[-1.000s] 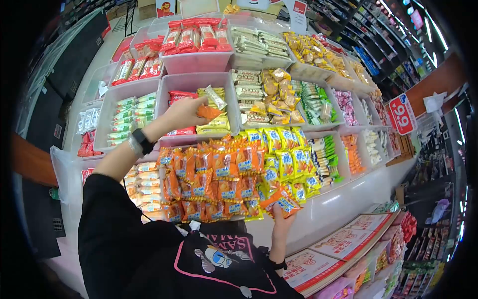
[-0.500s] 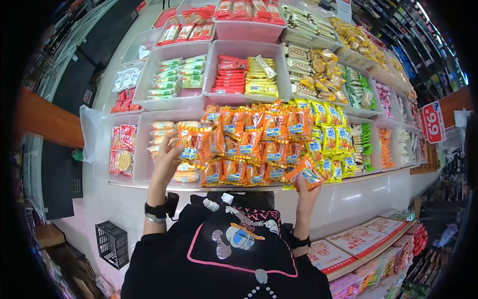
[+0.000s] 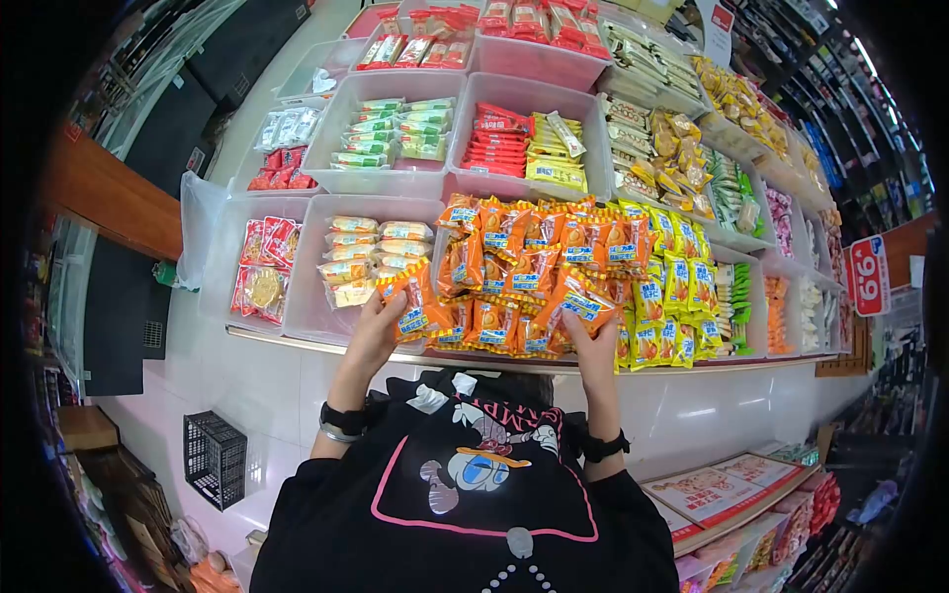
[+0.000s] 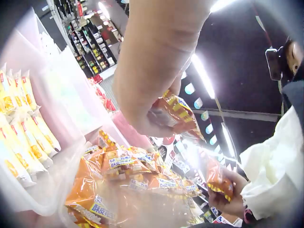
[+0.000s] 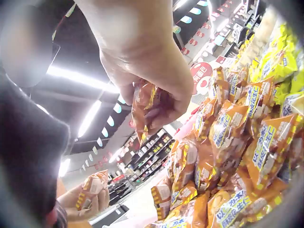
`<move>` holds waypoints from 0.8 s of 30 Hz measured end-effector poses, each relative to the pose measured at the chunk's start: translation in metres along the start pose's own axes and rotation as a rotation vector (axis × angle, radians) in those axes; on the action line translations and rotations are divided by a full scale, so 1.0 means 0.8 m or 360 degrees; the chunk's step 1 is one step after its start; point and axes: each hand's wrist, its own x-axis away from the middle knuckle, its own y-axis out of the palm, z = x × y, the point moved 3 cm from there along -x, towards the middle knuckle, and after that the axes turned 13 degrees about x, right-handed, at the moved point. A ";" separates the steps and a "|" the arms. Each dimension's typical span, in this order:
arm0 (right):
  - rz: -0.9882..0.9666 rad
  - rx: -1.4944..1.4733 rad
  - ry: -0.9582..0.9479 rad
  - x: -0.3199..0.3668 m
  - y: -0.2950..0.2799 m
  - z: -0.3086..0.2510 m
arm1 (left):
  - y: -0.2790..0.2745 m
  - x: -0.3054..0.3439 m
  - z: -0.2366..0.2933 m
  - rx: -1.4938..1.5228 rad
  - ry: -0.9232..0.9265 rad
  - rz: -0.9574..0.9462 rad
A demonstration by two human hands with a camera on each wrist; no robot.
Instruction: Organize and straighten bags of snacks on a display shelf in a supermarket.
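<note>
Left hand (image 3: 376, 331) is pinching an orange snack packet (image 3: 415, 308) by its lower end, thumb and fingers curled round the wrapper, and is holding it at the left margin of the orange pile (image 3: 524, 262), just beside the clear bin (image 3: 297, 321) of pale packets (image 3: 371, 259). Right hand (image 3: 593, 346) is gripping a second orange packet (image 3: 583, 299) the same way, pressing it against the front of that pile, near the yellow packets (image 3: 672, 287). Both packets are sitting low in the front row, just above the shelf edge (image 3: 326, 346). The pile is lying loosely heaped and crowding its front rim, so doing this well seems to be a matter of sliding each packet in upright with the label facing out and seating it between its neighbours rather than on top. It also seems to call for gripping only the sealed edge, so the contents are not being crushed, and keeping the left packet from straying into the pale-packet bin.
</note>
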 end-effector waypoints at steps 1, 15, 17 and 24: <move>-0.0057 -0.0020 -0.0012 0.003 0.005 -0.007 | 0.008 -0.001 -0.006 0.0034 0.0043 0.0070; -0.0686 -0.0413 0.0228 0.014 0.060 0.003 | 0.059 -0.036 -0.060 -0.0600 0.0002 -0.0327; -0.0788 -0.0436 0.0257 0.020 0.065 -0.001 | 0.084 -0.023 -0.057 -0.0818 -0.0047 -0.0406; -0.0766 -0.0444 0.0409 0.027 0.042 0.016 | 0.105 -0.019 -0.044 -0.1299 0.0081 -0.0619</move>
